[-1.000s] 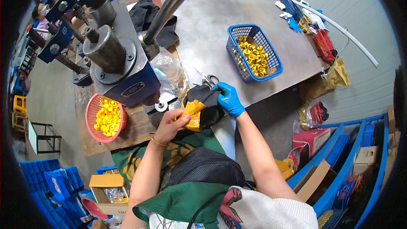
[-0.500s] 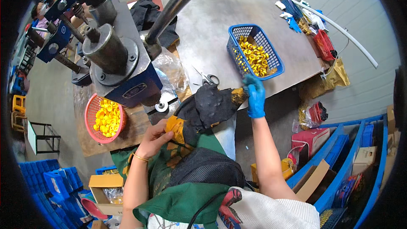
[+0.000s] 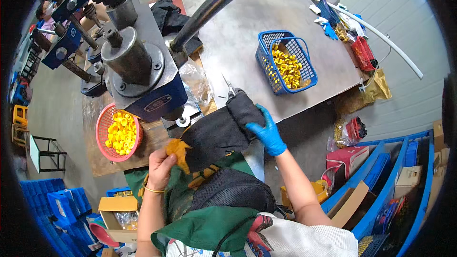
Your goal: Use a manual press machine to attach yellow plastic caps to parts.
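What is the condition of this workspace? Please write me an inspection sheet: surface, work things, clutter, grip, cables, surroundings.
Surface: grey metal sheet, with a brown board at left.
Work things: black cloth; dark yellow piece at its left end, joined or loose unclear.
Clutter: scissors, partly covered by the cloth; pink-red basket and blue basket, both holding yellow parts.
Grip: left fingers pinch the yellow piece; right fingers, gloved blue, are on the cloth's right end, firmness unclear.
Cables: white tube at far right; wiring inside cannot be told.
Surroundings: blue-and-grey machine at left; cardboard box at lower left; another person at far left.
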Motion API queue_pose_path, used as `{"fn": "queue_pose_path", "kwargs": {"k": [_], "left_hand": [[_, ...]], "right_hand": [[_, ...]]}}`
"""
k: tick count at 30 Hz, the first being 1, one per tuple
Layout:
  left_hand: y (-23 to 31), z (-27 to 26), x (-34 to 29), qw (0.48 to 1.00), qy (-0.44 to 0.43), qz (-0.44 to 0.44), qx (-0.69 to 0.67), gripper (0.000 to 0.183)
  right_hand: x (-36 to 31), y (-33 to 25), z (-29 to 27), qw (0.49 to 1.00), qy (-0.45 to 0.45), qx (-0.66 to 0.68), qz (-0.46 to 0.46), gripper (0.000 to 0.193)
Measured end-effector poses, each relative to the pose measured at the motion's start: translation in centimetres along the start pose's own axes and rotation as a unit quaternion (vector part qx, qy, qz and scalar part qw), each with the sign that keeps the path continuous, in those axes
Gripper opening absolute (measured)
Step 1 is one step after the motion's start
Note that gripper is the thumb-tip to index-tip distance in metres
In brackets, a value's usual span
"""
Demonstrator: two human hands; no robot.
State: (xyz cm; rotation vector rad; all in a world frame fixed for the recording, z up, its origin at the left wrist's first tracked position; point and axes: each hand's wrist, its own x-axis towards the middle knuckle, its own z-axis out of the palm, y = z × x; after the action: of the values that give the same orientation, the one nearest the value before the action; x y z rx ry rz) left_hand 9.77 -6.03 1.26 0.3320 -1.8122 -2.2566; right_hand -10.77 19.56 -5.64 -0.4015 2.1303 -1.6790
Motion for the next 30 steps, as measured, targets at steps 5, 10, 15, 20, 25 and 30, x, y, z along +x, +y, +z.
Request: {"fn": "queue_pose_path", "kwargs": {"k": [5, 10, 15, 20, 25, 30], "left_hand": [[0.8, -2.4, -1.2, 0.997, 0.05, 0.046, 0.032, 0.026], [1.0, -3.3, -2.5, 0.996, 0.028, 0.027, 0.079, 0.033], [3.2, -1.8, -2.6, 0.997, 0.004, -0.044, 0.066, 0.035], [3.5, -1.5, -3.8, 0.982, 0.097, 0.005, -0.16, 0.036], [2.7, 0.9, -3.8, 0.976, 0.167, -0.001, -0.137, 0.04], [2.1, 2.3, -2.8, 0.983, 0.002, -0.16, -0.095, 0.035]], "right_hand": [[1.7, -1.2, -3.3, 0.783, -0.004, 0.601, 0.159, 0.044], [4.2, -3.4, -2.3, 0.986, 0.015, -0.034, -0.164, 0.042], [7.6, -2.2, 0.3, 0.857, -0.078, 0.494, 0.124, 0.04], [12.0, -3.3, 1.4, 0.78, 0.028, 0.556, 0.286, 0.049], [11.3, -6.1, 3.8, 0.974, -0.015, -0.084, -0.209, 0.091], [12.3, -5.5, 5.5, 0.99, -0.001, 0.019, -0.139, 0.108]]}}
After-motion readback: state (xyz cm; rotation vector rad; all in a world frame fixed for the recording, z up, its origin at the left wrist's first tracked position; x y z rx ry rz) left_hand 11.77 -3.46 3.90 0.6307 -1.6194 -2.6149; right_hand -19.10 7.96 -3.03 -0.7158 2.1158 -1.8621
